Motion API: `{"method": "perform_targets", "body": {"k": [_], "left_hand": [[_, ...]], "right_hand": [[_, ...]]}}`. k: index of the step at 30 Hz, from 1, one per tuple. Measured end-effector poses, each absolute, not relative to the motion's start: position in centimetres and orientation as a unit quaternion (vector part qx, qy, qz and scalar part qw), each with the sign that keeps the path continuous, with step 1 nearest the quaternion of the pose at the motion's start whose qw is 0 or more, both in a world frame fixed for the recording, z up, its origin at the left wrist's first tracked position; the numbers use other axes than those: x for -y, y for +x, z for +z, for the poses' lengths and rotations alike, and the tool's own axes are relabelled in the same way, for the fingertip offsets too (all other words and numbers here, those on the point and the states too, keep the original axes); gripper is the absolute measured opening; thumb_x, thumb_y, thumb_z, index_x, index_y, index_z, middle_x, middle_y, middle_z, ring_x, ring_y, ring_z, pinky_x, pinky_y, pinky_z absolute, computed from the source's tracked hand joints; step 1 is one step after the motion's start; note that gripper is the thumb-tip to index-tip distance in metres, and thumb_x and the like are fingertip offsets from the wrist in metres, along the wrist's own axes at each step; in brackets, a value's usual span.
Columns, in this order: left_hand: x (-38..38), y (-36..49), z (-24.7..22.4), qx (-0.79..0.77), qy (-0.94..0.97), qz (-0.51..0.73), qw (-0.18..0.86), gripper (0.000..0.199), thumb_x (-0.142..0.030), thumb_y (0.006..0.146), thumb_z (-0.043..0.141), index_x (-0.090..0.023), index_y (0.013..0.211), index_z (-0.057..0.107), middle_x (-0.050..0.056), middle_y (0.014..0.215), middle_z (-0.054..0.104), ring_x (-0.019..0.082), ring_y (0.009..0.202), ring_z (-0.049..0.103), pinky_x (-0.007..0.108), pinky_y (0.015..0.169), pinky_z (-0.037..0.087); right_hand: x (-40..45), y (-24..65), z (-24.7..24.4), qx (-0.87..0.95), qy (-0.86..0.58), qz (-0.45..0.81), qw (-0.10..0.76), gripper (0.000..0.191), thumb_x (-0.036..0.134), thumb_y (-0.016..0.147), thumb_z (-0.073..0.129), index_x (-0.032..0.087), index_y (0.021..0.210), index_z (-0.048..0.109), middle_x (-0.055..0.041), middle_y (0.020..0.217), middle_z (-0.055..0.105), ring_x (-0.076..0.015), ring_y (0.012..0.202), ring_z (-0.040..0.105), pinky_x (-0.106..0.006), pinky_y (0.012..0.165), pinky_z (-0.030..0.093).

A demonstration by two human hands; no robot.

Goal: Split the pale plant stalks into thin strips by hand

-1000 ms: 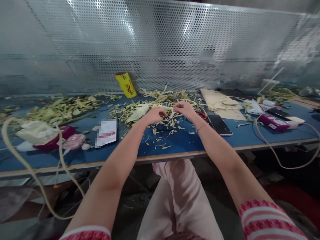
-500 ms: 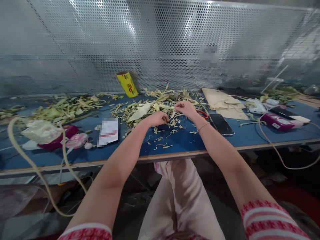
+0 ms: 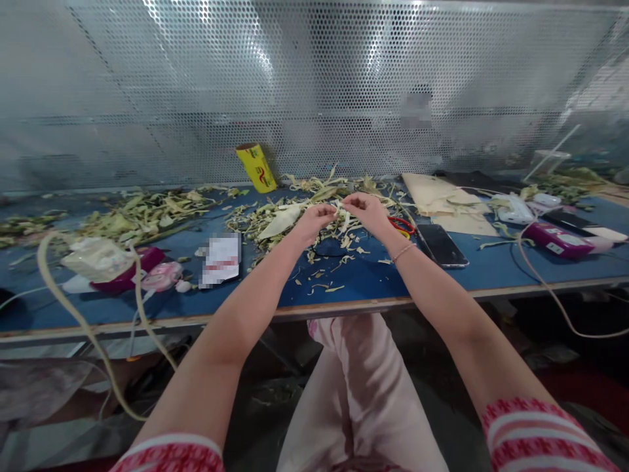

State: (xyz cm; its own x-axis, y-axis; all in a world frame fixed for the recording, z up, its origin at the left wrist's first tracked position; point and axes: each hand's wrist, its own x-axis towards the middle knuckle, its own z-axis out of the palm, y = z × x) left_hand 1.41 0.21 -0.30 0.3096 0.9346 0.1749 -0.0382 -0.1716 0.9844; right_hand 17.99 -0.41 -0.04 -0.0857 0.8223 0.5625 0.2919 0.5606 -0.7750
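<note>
Over a heap of pale green plant strips and leaves (image 3: pixel 280 223), my two hands are close together with fingertips almost meeting. My left hand (image 3: pixel 313 223) is closed in a pinch at one side of a small pale plant strip (image 3: pixel 344 216). On its other side, the thumb and fingers of my right hand (image 3: pixel 366 210) are pinched shut on the same strip. Its exact shape is partly hidden by my fingers. Red-and-yellow-handled scissors (image 3: pixel 401 226) lie just right of my right hand. Small trimmed scraps (image 3: pixel 327 288) are scattered on the blue tabletop (image 3: pixel 363 278) below.
A phone (image 3: pixel 442 246) and cardboard sheets (image 3: pixel 432 196) lie to the right, a purple device (image 3: pixel 557 239) beyond. Leftward are a card (image 3: pixel 221 259), another plant heap (image 3: pixel 147 213) and a looped hose (image 3: pixel 78 314). A yellow tube (image 3: pixel 256 168) stands by the perforated metal wall (image 3: pixel 319 98).
My left hand has moved up and right to meet my right hand at the pale strip. The whole view has shifted slightly.
</note>
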Motion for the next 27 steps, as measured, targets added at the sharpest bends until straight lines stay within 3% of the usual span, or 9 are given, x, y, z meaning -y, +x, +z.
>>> {"method": "perform_targets", "body": {"k": [7,14,19,22,27], "left_hand": [[0.4,1.6,0.1,-0.333,0.566,0.461,0.597,0.014,-0.012,0.064,0.062,-0.015,0.074,0.053,-0.004,0.062,0.056,0.006,0.059,0.056,0.025,0.072,0.048],[0.2,1.6,-0.1,-0.349,0.545,0.465,0.605,0.023,-0.001,0.062,0.057,-0.015,0.079,0.051,-0.003,0.064,0.059,0.008,0.059,0.060,0.025,0.066,0.051],[0.4,1.7,-0.6,-0.381,0.538,0.413,0.628,0.022,-0.009,0.064,0.065,-0.015,0.079,0.050,-0.001,0.068,0.060,0.010,0.059,0.061,0.029,0.066,0.052],[0.4,1.7,-1.0,-0.403,0.619,0.367,0.565,0.019,-0.006,0.061,0.062,-0.014,0.076,0.053,0.000,0.069,0.059,0.012,0.065,0.062,0.031,0.070,0.052],[0.3,1.0,-0.4,-0.341,0.835,0.235,0.363,0.026,-0.002,0.056,0.056,-0.015,0.077,0.064,0.003,0.079,0.066,0.015,0.077,0.061,0.028,0.075,0.048]], "right_hand": [[0.5,17.5,-0.4,0.705,-0.400,0.253,0.528,0.015,0.028,0.073,0.062,0.018,0.082,0.066,-0.0025,0.077,0.066,-0.0142,0.072,0.059,-0.028,0.072,0.048],[1.0,17.4,0.1,0.694,-0.407,0.234,0.547,0.010,0.021,0.073,0.061,0.015,0.080,0.066,-0.0043,0.079,0.068,-0.0148,0.073,0.062,-0.029,0.074,0.050],[1.1,17.5,0.2,0.683,-0.401,0.244,0.560,0.011,0.024,0.076,0.060,0.018,0.085,0.064,-0.0032,0.081,0.067,-0.0146,0.074,0.064,-0.028,0.073,0.051],[0.7,17.6,-0.1,0.693,-0.409,0.234,0.546,0.010,0.022,0.075,0.059,0.018,0.083,0.064,-0.0035,0.080,0.066,-0.0149,0.073,0.064,-0.029,0.074,0.051],[0.2,18.2,-0.2,0.684,-0.433,0.214,0.547,0.009,0.021,0.075,0.058,0.018,0.081,0.064,-0.0030,0.078,0.067,-0.0148,0.071,0.064,-0.029,0.073,0.051]]}}
